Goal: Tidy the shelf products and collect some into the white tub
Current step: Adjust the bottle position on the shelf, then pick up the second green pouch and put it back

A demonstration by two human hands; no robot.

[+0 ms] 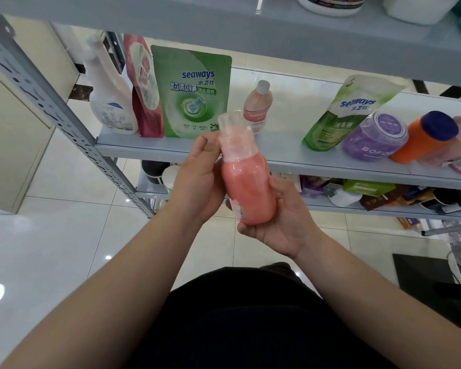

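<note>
A pink bottle (pixel 246 182) with a clear cap is held in front of the grey middle shelf (pixel 290 158). My left hand (pixel 197 177) grips its neck and upper part. My right hand (pixel 280 217) cups its base from below, fingers curled round it. On the shelf stand a white spray bottle (pixel 109 97), a red pouch (pixel 144 91), a green Seaways pouch (pixel 190 94) and a small pink bottle (pixel 257 107). To the right lean a second green pouch (pixel 341 115), a purple jar (pixel 375 137) and an orange bottle (pixel 423 137). No white tub is visible.
A perforated grey upright (pixel 45 102) slants down the left side. The shelf above (pixel 250 25) carries white containers (pixel 330 4). The lower shelf (pixel 357 206) holds several mixed packets and jars. Glossy floor tiles (pixel 51 235) lie left; a dark mat (pixel 423 275) lies right.
</note>
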